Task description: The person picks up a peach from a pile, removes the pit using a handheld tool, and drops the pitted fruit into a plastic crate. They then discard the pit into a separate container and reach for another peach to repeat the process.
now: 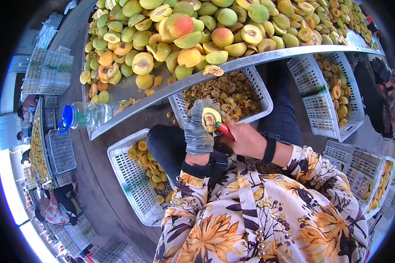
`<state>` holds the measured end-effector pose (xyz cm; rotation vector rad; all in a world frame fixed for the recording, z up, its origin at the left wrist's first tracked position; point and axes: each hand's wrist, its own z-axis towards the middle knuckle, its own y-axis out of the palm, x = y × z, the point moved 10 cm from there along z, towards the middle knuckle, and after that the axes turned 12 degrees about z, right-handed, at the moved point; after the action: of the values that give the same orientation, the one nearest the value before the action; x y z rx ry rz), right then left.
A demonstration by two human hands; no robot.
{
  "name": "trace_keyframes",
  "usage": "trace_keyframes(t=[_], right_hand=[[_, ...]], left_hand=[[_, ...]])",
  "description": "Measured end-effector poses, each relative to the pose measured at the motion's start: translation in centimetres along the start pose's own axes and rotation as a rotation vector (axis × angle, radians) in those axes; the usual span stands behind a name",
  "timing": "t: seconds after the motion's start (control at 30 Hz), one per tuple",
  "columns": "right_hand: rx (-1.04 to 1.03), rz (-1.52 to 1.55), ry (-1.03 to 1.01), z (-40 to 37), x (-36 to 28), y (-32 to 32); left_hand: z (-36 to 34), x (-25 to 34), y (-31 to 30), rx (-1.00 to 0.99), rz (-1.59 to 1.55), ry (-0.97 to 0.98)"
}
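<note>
Gripping halved fruit (210, 119) near pit-filled crate (264, 94)

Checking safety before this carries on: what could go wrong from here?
1. The red-handled tool in the right hand is pressed against the peach half, which the gloved left hand holds. A slip could reach the fingers.
2. A loose fruit half sits on the table rim and may drop off.
3. The water bottle lies on its side at the table edge and might roll off.
</note>
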<state>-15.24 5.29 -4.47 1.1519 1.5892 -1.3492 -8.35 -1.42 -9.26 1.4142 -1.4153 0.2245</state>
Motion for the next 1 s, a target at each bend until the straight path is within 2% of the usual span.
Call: trace_keyframes(t=[0.03,0.1,0.2,0.33,0.4,0.53,0.6,0.83,0.9,0.93,0.97,1.0], right_hand=[[0.001,0.000,-0.001,0.0,0.1,0.4],[0.095,0.075,-0.020,-0.1,0.3,0.4],[0.159,0.133,0.091,-0.5,0.9,0.3],[0.163,0.170,0.094,-0.5,0.8,0.1],[0.195,0.157,0.135,-0.7,1.3,-0.1],[0.232,0.204,0.110,-0.8,0.6,-0.5],[0.217,0.239,0.214,-0.8,1.5,-0.4],[0.261,0.300,0.200,-0.9,1.5,0.2],[0.260,0.355,0.112,-0.8,1.1,0.9],[0.289,0.359,0.069,-0.9,0.9,1.1],[0.284,0.360,0.070,-1.1,1.0,1.2],[0.215,0.339,0.103,-0.9,0.9,1.7]], left_hand=[[0.1,-0.1,0.1,-0.001,0.001,0.000],[0.1,1.1,-1.2,0.164,0.138,0.152],[-0.1,2.1,-1.2,0.223,0.162,0.238],[0.2,2.0,-1.1,0.226,0.211,0.298],[-0.2,3.3,0.0,0.241,0.337,0.431],[-0.4,3.7,1.1,0.196,0.449,0.438],[-0.4,3.9,1.4,0.197,0.457,0.487],[-0.2,3.8,1.4,0.160,0.555,0.545],[0.4,3.2,0.4,0.159,0.528,0.473],[0.7,3.7,-0.4,0.246,0.490,0.529],[0.6,3.7,-0.8,0.252,0.490,0.528],[1.0,3.2,-1.0,0.215,0.409,0.370]])
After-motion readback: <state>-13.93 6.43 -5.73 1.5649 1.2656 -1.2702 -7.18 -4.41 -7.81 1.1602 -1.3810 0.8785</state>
